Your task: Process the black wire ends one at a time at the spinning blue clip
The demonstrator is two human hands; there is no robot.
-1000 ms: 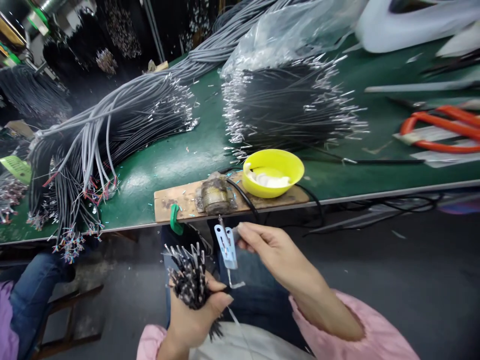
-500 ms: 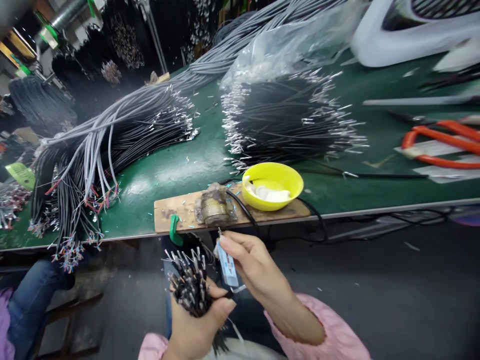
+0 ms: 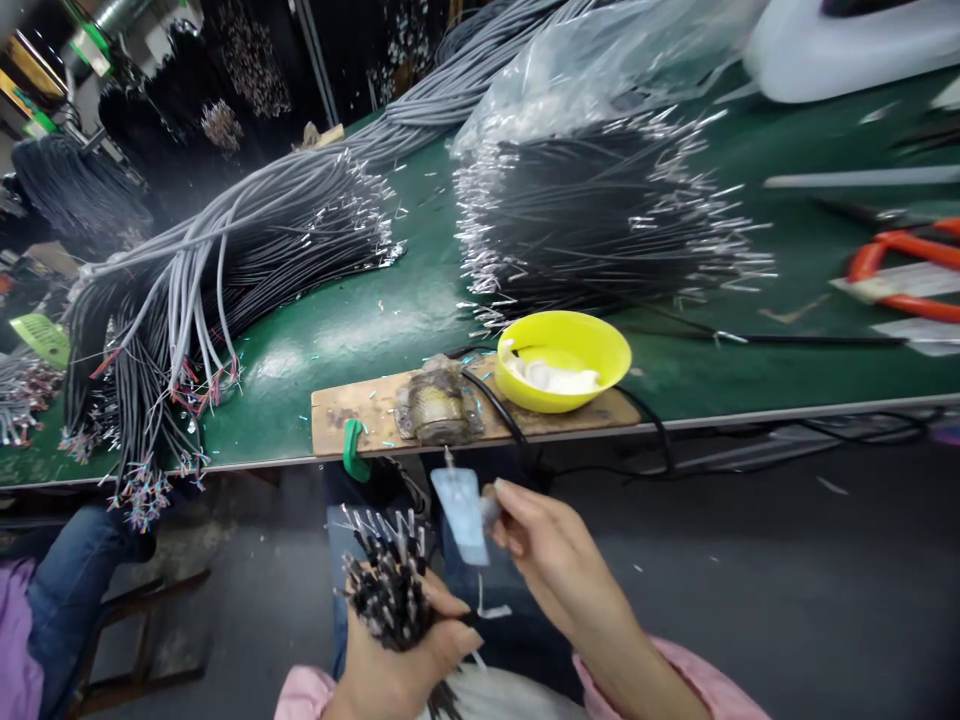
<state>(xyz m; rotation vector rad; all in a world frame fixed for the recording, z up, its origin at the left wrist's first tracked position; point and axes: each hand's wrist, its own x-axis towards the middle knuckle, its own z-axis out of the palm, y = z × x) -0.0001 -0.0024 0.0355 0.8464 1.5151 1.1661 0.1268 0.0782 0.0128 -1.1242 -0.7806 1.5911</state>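
Observation:
My left hand (image 3: 397, 650) is wrapped round a thick bundle of short black cables (image 3: 386, 590), their stripped, silvery ends pointing up. Between its thumb and forefinger one black cable sticks out to the right, with pale wire ends (image 3: 491, 610). A light blue, blade-like plastic piece (image 3: 461, 515) stands on the thin shaft of a small motor (image 3: 436, 405), slightly blurred. Just right of it, my right hand (image 3: 544, 535) is closed, fingertips pinched by a small greyish lump (image 3: 491, 505); I cannot tell whether that is a held piece or a covered fingertip.
The motor sits on a wooden board (image 3: 360, 415) with a green clamp (image 3: 354, 450) and a yellow bowl (image 3: 600, 365) of white material. Black cable stacks (image 3: 592, 220) and grey cables (image 3: 202, 240) cover the green table (image 3: 300, 345). Orange-handled scissors (image 3: 870, 265) lie right. Another person's leg (image 3: 75, 570) shows left.
My right hand has moved right and off the blue piece, which has turned its broad face to view. My left hand keeps the bundle; the pale wire ends now show more clearly.

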